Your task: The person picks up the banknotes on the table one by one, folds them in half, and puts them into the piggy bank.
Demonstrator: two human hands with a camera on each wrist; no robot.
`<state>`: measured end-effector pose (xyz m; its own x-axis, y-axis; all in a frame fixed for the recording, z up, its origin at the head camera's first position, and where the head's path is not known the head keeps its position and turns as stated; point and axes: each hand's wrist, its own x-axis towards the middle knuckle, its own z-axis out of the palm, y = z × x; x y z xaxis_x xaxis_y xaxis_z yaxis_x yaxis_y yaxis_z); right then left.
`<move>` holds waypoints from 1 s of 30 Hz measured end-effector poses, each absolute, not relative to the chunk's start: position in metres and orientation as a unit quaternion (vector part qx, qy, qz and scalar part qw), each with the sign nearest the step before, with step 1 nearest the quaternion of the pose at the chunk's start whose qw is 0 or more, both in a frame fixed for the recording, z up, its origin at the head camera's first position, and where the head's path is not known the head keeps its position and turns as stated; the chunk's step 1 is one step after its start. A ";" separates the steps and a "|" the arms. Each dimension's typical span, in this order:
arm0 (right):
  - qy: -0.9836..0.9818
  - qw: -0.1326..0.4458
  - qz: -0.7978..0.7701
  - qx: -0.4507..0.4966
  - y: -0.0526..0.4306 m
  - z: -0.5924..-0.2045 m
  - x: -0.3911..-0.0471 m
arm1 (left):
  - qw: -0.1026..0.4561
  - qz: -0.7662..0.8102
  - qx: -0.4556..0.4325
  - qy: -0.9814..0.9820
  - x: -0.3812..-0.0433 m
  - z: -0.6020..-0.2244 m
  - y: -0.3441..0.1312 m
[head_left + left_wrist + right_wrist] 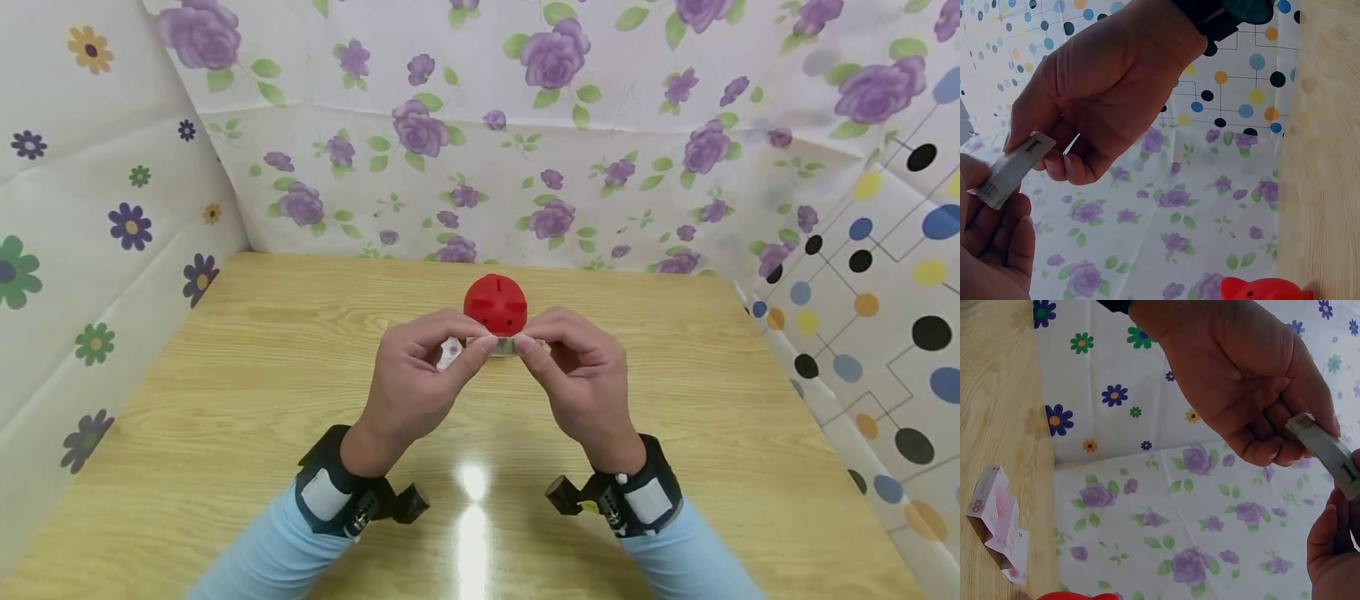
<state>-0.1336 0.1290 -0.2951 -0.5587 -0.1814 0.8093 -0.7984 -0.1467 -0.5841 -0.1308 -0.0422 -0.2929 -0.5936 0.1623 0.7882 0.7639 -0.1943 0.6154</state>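
A folded banknote (pixel 504 345), a narrow greenish-grey strip, is stretched between my hands above the table. My left hand (pixel 420 379) pinches one end between thumb and fingers, and my right hand (pixel 588 379) pinches the other. Dark printed marks show near both ends of the strip (pixel 1016 169) in the left wrist view. Just beyond the fingertips sits a red piggy bank (pixel 495 302) with a slot on top. Beside it, partly hidden behind my left hand, stands a folded pinkish-white paper (pixel 997 515) printed with 100.
The wooden table (pixel 300 417) carries these things. A purple-flowered cloth (pixel 480 150) hangs behind it, a daisy-patterned cloth (pixel 90 250) at the left and a dotted cloth (pixel 885 333) at the right. Each wrist wears a black strap with a camera.
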 end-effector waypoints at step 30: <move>-0.633 0.337 0.577 0.391 0.119 -0.298 -0.131 | 0.315 -0.600 -0.405 -0.614 -0.128 -0.293 -0.030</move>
<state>-0.1306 0.1191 -0.2976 -0.4670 -0.1063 0.8778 -0.8839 0.0295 -0.4667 -0.1276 -0.0298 -0.2932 -0.4742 0.1184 0.8724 0.8749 -0.0481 0.4820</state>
